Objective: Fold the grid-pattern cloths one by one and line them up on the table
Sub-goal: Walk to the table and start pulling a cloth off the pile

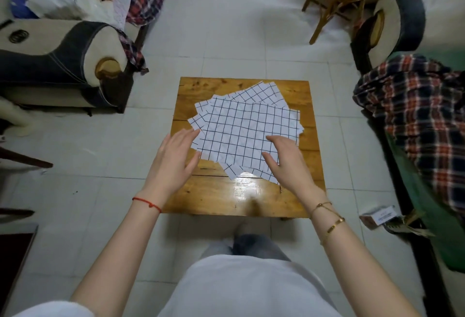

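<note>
Reaching over the near edge of the small wooden table (201, 198) at the centre of the frame, both hands come to a fanned pile of grid-pattern cloths (246, 127), which lies unfolded, the sheets overlapping at skewed angles. The left hand (176, 158) has its fingers straight and spread, tips at the pile's left corner. The right hand (284, 158) rests flat on the lower right of the pile, fingers relaxed; neither hand pinches anything.

The likely trouble is in separating one sheet. Because the cloths overlap so closely, a lift at a corner may bring up two at once, or drag the ones below askew toward the table's edge. The glossy tabletop could let the pile slide.

How many cloths the pile holds is hard to count, since only corners of the lower ones show. The right palm covers the edge beneath it.
</note>
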Motion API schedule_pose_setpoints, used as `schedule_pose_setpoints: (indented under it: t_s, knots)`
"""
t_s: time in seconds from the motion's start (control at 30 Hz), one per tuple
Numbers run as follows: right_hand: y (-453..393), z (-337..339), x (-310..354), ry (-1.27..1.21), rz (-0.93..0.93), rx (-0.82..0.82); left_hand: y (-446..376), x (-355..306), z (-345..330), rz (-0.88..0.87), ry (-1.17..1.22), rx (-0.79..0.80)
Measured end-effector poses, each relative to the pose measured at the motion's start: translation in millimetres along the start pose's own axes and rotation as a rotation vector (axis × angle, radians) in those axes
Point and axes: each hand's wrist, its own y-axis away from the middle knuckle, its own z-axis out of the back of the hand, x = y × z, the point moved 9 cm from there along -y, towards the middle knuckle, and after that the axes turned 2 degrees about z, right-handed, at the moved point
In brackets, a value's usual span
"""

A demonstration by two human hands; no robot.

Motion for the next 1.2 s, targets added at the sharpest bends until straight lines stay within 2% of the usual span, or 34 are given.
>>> schedule_pose_setpoints:
  t_s: [0.27, 0.6, 0.97, 1.2]
  knots:
    - [-76, -61, -12, -0.011, 0.051, 0.071, -73, 50, -58, 0.014, -0.077, 0.051]
    - [-152, -191, -13, -0.024, 0.063, 0.162, -160, 139, -159, -0.043, -0.139, 0.21]
    - [-185, -339, -21, -0.013, 0.007, 0.273, -163, 212, -283, -0.075, 0.002, 0.357]
    - [-192, -393, -23, 0.119, -0.001, 0.317, -158, 233, -318, -0.153, -0.01, 0.324]
